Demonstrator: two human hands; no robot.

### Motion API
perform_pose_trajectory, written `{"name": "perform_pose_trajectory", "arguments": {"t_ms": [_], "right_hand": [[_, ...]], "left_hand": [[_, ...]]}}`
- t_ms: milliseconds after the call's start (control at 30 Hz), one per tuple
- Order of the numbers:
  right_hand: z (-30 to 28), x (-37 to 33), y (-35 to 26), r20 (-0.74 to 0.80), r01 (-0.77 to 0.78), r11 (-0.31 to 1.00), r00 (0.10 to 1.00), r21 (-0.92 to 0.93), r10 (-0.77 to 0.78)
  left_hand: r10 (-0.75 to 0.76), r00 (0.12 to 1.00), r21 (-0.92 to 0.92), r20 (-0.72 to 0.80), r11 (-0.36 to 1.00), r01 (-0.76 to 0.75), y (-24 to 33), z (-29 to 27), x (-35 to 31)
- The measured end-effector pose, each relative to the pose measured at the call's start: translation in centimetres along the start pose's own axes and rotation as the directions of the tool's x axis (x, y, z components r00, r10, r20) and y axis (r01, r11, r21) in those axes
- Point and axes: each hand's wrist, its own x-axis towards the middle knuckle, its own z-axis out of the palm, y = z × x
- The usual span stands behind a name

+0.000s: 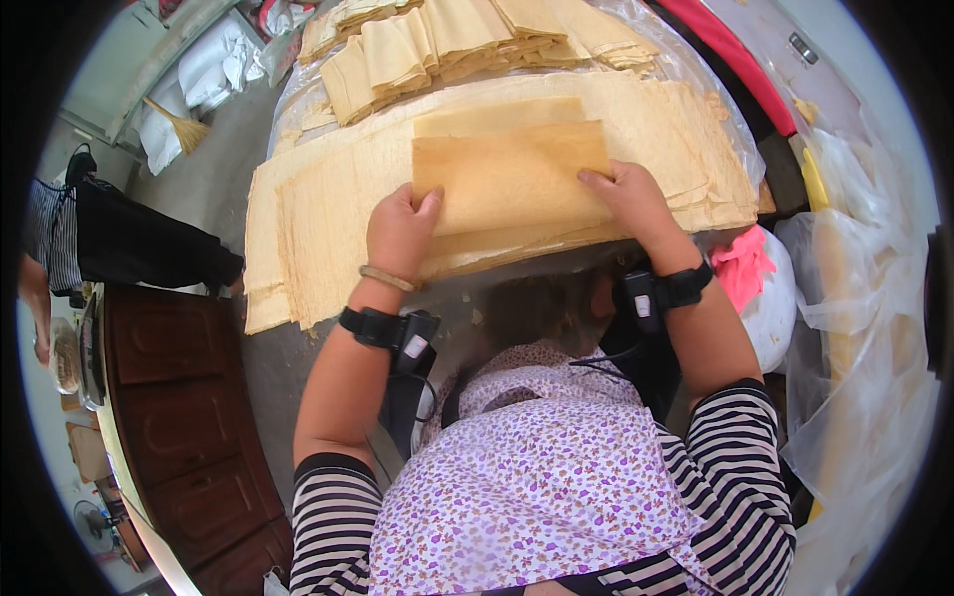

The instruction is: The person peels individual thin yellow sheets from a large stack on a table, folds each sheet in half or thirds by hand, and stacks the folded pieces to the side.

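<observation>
A folded tan sheet (512, 179), which looks like tofu skin, is held out flat between my two hands. My left hand (402, 233) grips its left edge, thumb on top and fingers hidden under it. At the right edge my right hand (631, 204) pinches it the same way. Part of a paler sheet (497, 117) shows just beyond its far edge. Underneath spreads a wide pile of large flat sheets (338, 214) of the same kind, with ragged edges. Folded sheets (437, 45) lie in overlapping stacks at the back of the table.
Clear plastic film (740, 134) shows along the table's edge. To the right are a pink cloth or glove (743, 266) on a white rounded thing and draped plastic sheeting (855, 348). A brown cabinet (184, 397), another person (129, 233) and a straw broom (184, 129) are at left.
</observation>
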Motion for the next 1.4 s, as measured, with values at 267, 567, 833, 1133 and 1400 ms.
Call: {"name": "perform_pose_trajectory", "arguments": {"t_ms": [267,567,833,1133,1400], "right_hand": [[1.8,-1.3,-1.5,-0.254,0.236,0.854,0.888,-0.463,-0.383],[0.8,0.0,0.6,0.183,0.677,0.647,0.727,-0.350,-0.662],[-3.6,-0.7,0.8,0.222,0.104,0.964,0.962,0.245,-0.160],[0.3,3.4,0.4,-0.120,0.042,0.972,0.990,-0.233,-0.071],[0.9,3.7,-1.7,-0.194,-0.018,0.897,0.978,-0.441,-0.075]], "left_hand": [[0.202,0.945,0.465,-0.256,0.883,-0.063,2.2,1.5,-1.3],[0.542,0.728,0.451,0.420,0.571,-0.686,3.4,0.1,0.5],[0.197,0.836,0.112,0.513,0.950,-0.292,2.6,-4.8,0.2],[-0.109,0.994,0.106,-0.031,0.988,0.111,1.3,0.0,0.3],[0.522,0.783,0.519,0.337,0.591,-0.617,2.4,4.9,-0.6]]}}
